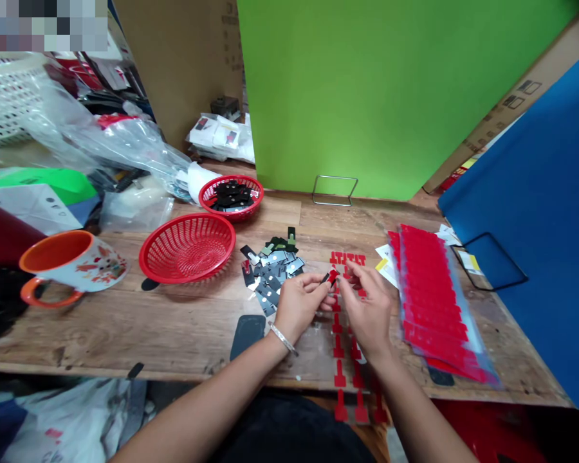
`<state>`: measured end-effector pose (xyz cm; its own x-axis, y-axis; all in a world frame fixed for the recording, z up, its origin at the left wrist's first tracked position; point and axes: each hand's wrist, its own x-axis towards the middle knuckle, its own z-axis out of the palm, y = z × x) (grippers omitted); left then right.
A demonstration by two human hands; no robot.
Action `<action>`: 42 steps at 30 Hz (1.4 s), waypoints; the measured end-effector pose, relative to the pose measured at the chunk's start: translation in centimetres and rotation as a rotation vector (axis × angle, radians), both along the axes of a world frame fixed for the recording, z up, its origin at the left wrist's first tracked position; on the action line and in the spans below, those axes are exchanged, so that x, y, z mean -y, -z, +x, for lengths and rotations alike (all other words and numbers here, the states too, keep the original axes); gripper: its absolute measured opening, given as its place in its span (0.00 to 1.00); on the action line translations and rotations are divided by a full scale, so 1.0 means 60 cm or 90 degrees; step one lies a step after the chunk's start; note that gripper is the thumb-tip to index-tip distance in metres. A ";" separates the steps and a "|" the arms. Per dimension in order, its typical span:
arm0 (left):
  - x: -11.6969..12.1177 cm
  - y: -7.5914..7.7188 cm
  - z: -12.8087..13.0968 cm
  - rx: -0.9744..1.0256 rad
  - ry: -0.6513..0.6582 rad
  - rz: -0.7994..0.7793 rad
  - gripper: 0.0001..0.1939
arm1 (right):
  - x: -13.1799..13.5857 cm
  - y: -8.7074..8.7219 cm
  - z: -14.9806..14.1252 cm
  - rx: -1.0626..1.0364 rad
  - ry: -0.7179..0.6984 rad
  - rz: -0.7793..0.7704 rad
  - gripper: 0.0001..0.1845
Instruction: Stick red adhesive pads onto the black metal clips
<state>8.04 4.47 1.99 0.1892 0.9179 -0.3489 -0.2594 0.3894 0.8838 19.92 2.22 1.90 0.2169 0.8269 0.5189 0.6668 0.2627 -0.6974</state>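
We are seeing a wooden tabletop (174, 325) that is showing smooth, slightly glossy grain. We are noticing flat dark pieces (271, 278) reflecting light from slick faces, while red T-shaped pieces (338, 349) are looking matt. We are finding the larger basket (155, 260) shining like plastic, the mug (96, 262) gleaming like glazed ceramic, and the green panel (357, 96) looking smoothly matt.

Room over front-left tabletop (174, 334), green panel (357, 96) blocking back
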 end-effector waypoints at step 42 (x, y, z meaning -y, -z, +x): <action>0.005 0.007 -0.006 0.058 0.031 0.069 0.14 | 0.011 0.004 -0.015 0.006 -0.014 0.031 0.04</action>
<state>7.67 4.16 1.56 0.2603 0.9385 -0.2269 -0.3245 0.3064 0.8949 19.01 1.59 1.64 0.1939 0.8054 0.5601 0.6670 0.3104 -0.6773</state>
